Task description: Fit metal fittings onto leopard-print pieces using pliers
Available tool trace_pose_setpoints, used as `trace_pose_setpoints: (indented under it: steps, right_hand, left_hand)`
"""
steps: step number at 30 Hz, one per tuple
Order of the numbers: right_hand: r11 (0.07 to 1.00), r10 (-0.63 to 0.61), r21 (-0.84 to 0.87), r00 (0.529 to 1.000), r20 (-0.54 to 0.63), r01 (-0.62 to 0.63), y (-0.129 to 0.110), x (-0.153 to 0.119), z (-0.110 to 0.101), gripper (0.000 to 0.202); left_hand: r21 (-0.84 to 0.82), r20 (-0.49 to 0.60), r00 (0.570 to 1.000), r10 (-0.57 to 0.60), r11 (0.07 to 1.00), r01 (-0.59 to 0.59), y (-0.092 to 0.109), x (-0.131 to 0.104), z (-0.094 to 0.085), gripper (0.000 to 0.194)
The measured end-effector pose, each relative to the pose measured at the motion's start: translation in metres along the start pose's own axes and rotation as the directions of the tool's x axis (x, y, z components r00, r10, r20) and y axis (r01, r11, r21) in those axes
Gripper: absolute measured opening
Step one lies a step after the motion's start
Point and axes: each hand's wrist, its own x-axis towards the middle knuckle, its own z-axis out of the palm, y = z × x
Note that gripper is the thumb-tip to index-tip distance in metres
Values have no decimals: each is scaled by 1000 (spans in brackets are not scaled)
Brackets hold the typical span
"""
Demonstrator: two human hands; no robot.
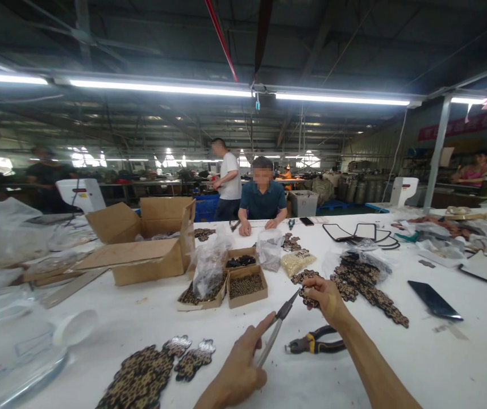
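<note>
My left hand [240, 363] is closed round a slim, pointed metal tool [274, 335] with two handles; whether it is pliers or scissors I cannot tell. Its tip points up and right, close to the leopard-print patch [308, 300] that my right hand [323, 296] pinches by the edge. A tan plaster or tape strip is on my right hand. Below it lie pliers with black and yellow handles [315, 342]. At the front left, a pile of leopard-print patches [141, 378] rests on the white table [209, 335], with a few loose ones beside it.
Small cardboard boxes [247, 298] of metal studs stand mid-table, near a large open carton [149, 264]. More patches [371, 289] and a black phone-like slab [434, 300] lie at right. A clear plastic container [13, 352] is at left. A co-worker [262, 199] sits opposite.
</note>
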Motion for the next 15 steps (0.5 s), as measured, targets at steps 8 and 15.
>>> trace_pose_setpoints:
  steps: [8, 15]
  right_hand:
    - [989, -100, -116, 994, -35, 95, -6, -2, 1, 35]
    - [966, -127, -230, 992, -17, 120, -3, -1, -3, 41]
  left_hand:
    - [331, -236, 965, 114, 943, -31, 11, -2, 7, 113]
    - [509, -338, 906, 256, 859, -53, 6, 1, 13, 117]
